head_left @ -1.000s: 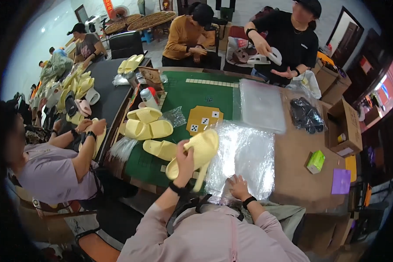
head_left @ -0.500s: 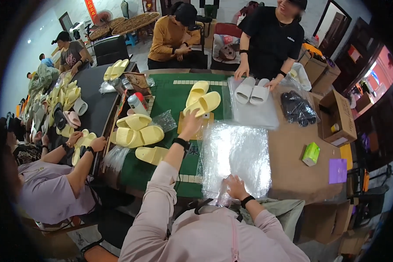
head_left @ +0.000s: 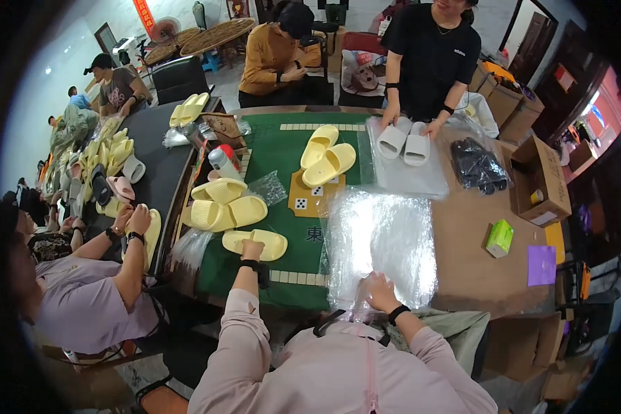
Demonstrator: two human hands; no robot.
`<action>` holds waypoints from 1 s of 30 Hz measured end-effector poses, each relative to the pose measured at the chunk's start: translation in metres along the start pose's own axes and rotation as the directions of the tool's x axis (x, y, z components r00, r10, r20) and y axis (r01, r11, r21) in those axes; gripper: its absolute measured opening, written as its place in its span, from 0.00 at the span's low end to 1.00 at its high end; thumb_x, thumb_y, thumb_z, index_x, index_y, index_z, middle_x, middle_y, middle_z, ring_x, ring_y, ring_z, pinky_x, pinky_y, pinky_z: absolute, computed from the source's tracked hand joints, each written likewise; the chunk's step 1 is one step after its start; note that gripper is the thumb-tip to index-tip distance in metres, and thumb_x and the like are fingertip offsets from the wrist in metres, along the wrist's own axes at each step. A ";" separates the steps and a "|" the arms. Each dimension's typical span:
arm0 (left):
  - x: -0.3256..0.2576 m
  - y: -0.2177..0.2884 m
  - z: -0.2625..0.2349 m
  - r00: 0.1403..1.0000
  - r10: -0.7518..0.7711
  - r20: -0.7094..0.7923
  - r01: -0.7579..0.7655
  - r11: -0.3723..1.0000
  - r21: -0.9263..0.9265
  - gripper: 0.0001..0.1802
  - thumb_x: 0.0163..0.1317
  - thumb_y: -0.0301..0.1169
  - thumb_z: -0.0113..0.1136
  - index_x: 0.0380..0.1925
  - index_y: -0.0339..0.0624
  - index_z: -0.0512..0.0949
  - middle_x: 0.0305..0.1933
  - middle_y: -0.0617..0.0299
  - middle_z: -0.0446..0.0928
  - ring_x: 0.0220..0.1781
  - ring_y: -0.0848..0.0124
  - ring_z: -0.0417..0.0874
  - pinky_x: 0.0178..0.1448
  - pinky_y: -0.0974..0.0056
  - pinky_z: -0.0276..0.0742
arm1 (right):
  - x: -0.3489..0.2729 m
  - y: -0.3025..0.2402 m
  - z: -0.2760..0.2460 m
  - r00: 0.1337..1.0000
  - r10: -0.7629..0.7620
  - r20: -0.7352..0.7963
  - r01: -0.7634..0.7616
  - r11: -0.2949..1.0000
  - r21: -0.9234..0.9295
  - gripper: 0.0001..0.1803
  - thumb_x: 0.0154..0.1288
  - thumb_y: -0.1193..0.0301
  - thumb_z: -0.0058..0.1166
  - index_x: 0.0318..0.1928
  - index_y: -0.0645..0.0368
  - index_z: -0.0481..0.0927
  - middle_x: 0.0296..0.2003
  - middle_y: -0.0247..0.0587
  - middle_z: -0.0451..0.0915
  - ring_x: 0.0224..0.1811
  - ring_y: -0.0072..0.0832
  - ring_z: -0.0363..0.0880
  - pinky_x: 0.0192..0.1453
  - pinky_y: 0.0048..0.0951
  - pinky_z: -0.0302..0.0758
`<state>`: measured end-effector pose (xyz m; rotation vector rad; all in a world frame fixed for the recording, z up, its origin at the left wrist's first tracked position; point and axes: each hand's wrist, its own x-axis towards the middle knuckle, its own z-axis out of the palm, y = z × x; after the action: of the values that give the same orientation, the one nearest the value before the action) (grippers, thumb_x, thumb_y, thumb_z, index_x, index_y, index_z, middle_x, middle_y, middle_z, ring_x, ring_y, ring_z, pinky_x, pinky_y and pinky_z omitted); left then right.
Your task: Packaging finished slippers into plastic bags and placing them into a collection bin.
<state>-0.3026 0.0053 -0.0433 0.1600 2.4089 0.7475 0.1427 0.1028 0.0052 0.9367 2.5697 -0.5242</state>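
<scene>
My left hand is closed at the middle of a single yellow slipper lying on the green table top; its fingertips are partly hidden. My right hand pinches the near edge of the top clear plastic bag in a shiny flat stack in front of me. Beyond the left hand lie more yellow slippers, grouped close together. A yellow pair rests farther off, one slipper partly overlapping the other, with no hand on it.
Across the table a person holds two light grey slippers above more clear bags. Black bagged items, a cardboard box and a green pack stand to the right. At left, a person handles a yellow slipper.
My left hand has let go of the far yellow pair and come back toward me to the single yellow slipper. My right hand stays at the bags' near edge.
</scene>
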 end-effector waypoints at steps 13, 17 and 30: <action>-0.154 0.068 0.010 0.755 0.504 0.420 -0.275 0.825 -0.494 0.12 0.59 0.26 0.51 0.43 0.36 0.67 0.29 0.63 0.74 0.25 0.77 0.74 0.27 0.71 0.72 | -0.003 -0.001 -0.002 1.000 0.016 -0.014 -0.015 0.999 0.051 0.36 0.52 0.61 0.54 0.62 0.44 0.58 0.66 0.50 0.45 0.68 0.53 0.42 0.58 0.68 0.52; -0.176 0.080 0.021 0.691 0.580 0.431 -0.276 0.763 -0.584 0.12 0.61 0.26 0.50 0.45 0.37 0.67 0.31 0.63 0.74 0.27 0.78 0.75 0.28 0.71 0.73 | -0.003 -0.005 0.000 1.000 0.004 -0.008 -0.004 0.999 0.044 0.35 0.52 0.61 0.53 0.62 0.44 0.58 0.66 0.50 0.45 0.68 0.52 0.42 0.58 0.68 0.51; -0.195 0.138 0.044 0.738 0.562 0.373 -0.142 0.670 -0.729 0.10 0.62 0.26 0.50 0.42 0.35 0.66 0.34 0.63 0.73 0.33 0.77 0.75 0.34 0.72 0.73 | 0.001 -0.001 0.007 0.999 0.038 0.020 -0.039 0.998 0.039 0.35 0.55 0.61 0.51 0.64 0.42 0.55 0.67 0.45 0.43 0.69 0.50 0.37 0.62 0.65 0.46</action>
<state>-0.1278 0.0863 0.1040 0.5221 1.4116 1.4687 0.1425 0.0992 -0.0015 0.9871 2.5272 -0.5723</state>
